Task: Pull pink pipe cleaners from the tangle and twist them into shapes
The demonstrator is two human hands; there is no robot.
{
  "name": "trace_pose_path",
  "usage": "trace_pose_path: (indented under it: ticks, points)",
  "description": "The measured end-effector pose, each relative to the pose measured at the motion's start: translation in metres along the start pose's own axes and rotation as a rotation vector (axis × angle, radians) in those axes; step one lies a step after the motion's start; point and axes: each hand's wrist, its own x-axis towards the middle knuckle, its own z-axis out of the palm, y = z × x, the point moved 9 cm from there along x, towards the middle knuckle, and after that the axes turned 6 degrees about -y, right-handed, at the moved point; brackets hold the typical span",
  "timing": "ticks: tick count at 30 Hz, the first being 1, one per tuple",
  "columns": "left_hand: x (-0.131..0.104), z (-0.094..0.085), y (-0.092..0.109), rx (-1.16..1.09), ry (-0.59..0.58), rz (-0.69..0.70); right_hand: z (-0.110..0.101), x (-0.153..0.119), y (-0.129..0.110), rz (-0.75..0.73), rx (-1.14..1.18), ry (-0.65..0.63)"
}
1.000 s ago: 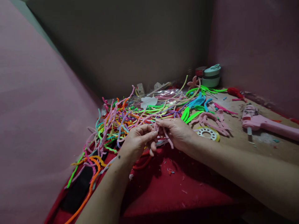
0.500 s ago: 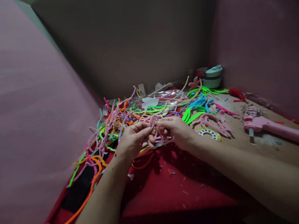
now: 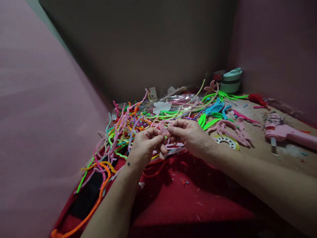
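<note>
Between my two hands is a looped piece of pink pipe cleaner (image 3: 162, 127). My left hand (image 3: 148, 142) pinches its lower end between thumb and forefinger. From the other side my right hand (image 3: 185, 132) pinches it with thumb and index finger, the fingertips nearly touching those of the left. Behind and under the hands spreads a tangled heap of pipe cleaners (image 3: 121, 122) in many colours. To the right of my right hand lie bent pink pipe cleaner loops (image 3: 230, 130) and green leaf shapes (image 3: 202, 121).
A roll of tape (image 3: 226, 142) lies beside my right forearm. Farther right rests a pink glue gun (image 3: 284, 130), nozzle toward me. A mint-green container (image 3: 230, 81) stands at the back near a clear plastic bag (image 3: 183, 99). Red cloth (image 3: 188, 201) with scraps covers the front.
The view has shifted slightly, so the scene sits farther right. The pink loop is turned and partly lower between my fingertips; both hands still pinch it.
</note>
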Motion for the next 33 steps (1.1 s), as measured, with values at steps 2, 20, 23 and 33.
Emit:
trace_pose_path:
  ticks: [2,20,23,33]
  points:
    - [0.0,0.003,-0.001,0.014,-0.026,0.007,-0.003,-0.001,-0.004,-0.023,-0.051,0.049]
    - [-0.004,0.002,0.003,0.15,0.102,0.024,0.011,-0.02,-0.045,-0.342,-0.896,0.165]
    - [-0.004,0.001,0.004,0.172,0.125,0.038,0.01,-0.019,-0.043,-0.308,-0.913,0.164]
    - [-0.006,0.004,0.004,0.212,0.127,0.103,-0.002,-0.011,-0.017,-0.103,-0.593,0.143]
